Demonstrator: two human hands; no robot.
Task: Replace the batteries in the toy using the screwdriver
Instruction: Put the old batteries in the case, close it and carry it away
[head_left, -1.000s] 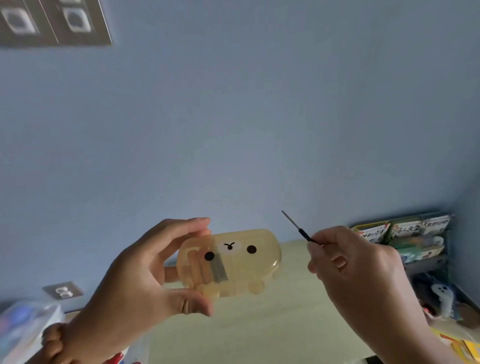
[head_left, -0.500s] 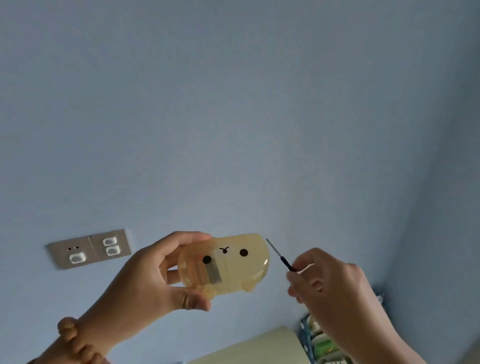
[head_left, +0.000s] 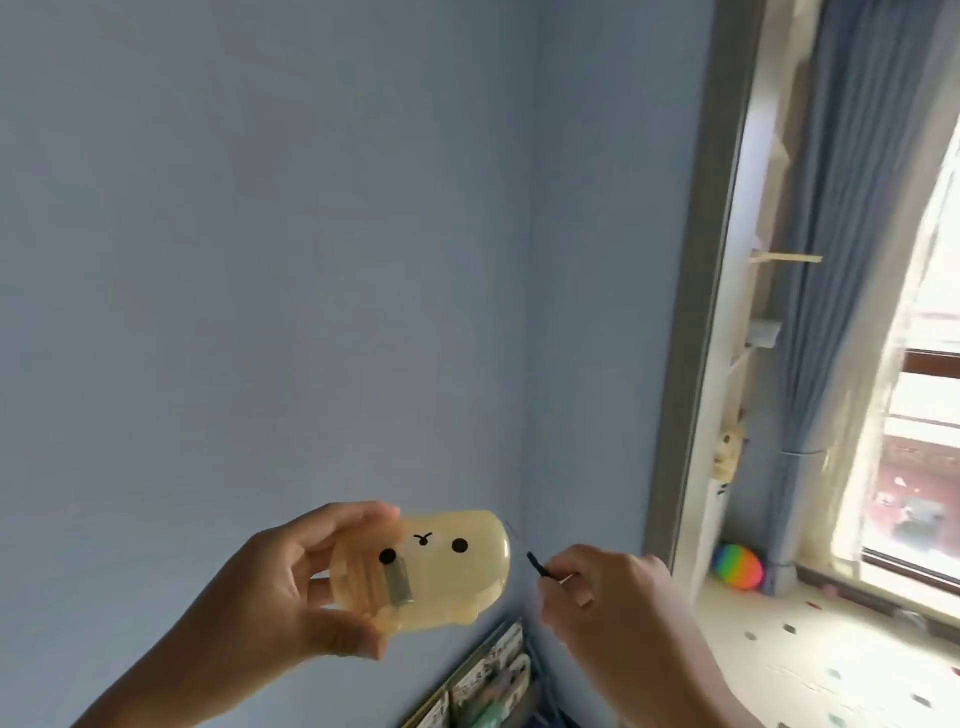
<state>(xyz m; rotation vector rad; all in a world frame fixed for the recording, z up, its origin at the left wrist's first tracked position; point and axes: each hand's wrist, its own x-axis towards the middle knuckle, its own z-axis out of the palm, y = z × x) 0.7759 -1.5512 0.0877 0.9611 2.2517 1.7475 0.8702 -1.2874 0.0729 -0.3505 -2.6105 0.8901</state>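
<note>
Left grip: the left hand (head_left: 291, 587) holds the toy (head_left: 441, 566) in the air, fingers over its top edge and thumb under its bottom edge, wrapped round the end farther from the other hand.
Right grip: the right hand (head_left: 613, 597) pinches the screwdriver (head_left: 537, 564) tight between curled fingers and thumb, holding nothing else.
Toy's long axis: roughly level from hand to hand, its free rounded end towards the right grip and its painted face towards the camera.
Key relation: the toy lies just beside the screwdriver tip, on the left-hand side of the right grip and slightly above it. The tip slants up towards that rounded end, with a clear gap between them.
Nearer hand: the left already has the toy; the right must close the gap.
Judgement: the face is showing, so the toy probably needs turning before the tip can meet a screw.
Hidden: no screw or battery cover shows. A grey metal strip (head_left: 397, 584) shows dimly through the clear body.
Cut off: the screwdriver's handle is buried in the right grip and only a short dark end sticks out.
Not in view: batteries and any surface.
</note>
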